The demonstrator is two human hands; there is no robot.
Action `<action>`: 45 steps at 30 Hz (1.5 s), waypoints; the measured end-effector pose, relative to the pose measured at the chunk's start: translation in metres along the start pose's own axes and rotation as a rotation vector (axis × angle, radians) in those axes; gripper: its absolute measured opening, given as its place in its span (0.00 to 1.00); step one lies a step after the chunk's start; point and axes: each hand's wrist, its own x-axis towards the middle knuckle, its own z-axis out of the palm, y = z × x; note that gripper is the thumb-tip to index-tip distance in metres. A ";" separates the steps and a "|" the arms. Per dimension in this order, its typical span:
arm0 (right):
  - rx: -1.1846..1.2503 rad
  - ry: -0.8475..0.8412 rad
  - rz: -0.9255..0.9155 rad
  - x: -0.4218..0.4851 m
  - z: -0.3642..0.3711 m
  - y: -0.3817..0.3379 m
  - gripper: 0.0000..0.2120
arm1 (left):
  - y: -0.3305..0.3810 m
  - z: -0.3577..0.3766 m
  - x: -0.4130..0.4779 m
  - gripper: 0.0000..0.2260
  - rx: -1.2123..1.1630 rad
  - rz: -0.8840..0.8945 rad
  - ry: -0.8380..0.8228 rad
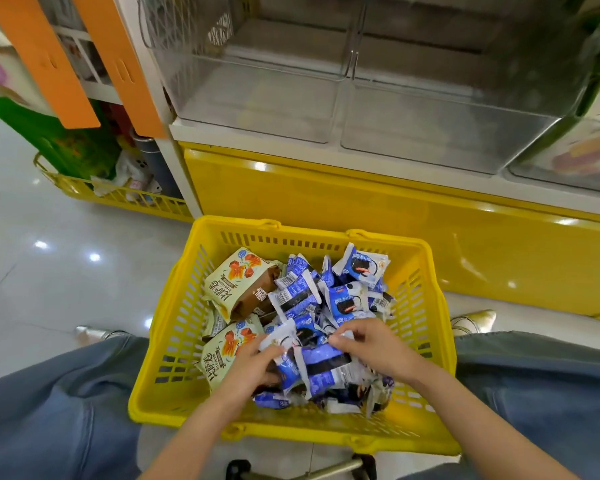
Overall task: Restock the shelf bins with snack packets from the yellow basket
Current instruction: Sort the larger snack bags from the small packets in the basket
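We've both hands in the yellow basket (pixel 305 234), at its near end; left hand (pixel 253 363) grips a bunch of blue snack packets (pixel 326 370); right hand (pixel 369 344) pinches same bunch's top; cream packets (pixel 231 284) fill basket's left side; clear shelf bins (pixel 257 95) sit above & beyond basket.

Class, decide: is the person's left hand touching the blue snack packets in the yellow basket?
Touching. The head view shows the left hand gripping the blue snack packets inside the yellow basket.
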 end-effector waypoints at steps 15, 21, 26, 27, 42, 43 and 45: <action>0.338 0.285 -0.063 0.017 0.063 -0.042 0.01 | 0.012 -0.036 -0.024 0.22 -0.211 0.148 0.058; -0.133 -0.291 0.126 0.017 0.084 0.019 0.13 | 0.018 -0.056 -0.025 0.22 -0.353 0.175 0.150; -0.322 -0.365 0.200 0.034 0.112 0.027 0.21 | 0.017 -0.053 -0.026 0.22 -0.350 0.160 0.136; -0.356 -0.354 0.204 0.037 0.114 0.027 0.20 | 0.017 -0.052 -0.026 0.21 -0.337 0.150 0.155; -0.198 0.430 0.274 0.002 -0.039 0.028 0.11 | 0.039 0.066 0.033 0.23 0.273 0.289 0.137; -0.177 0.492 0.293 0.002 -0.042 0.031 0.13 | 0.042 0.077 0.041 0.23 0.341 0.285 0.100; -0.105 0.600 0.293 0.001 -0.043 0.035 0.18 | 0.047 0.091 0.052 0.21 0.442 0.314 0.048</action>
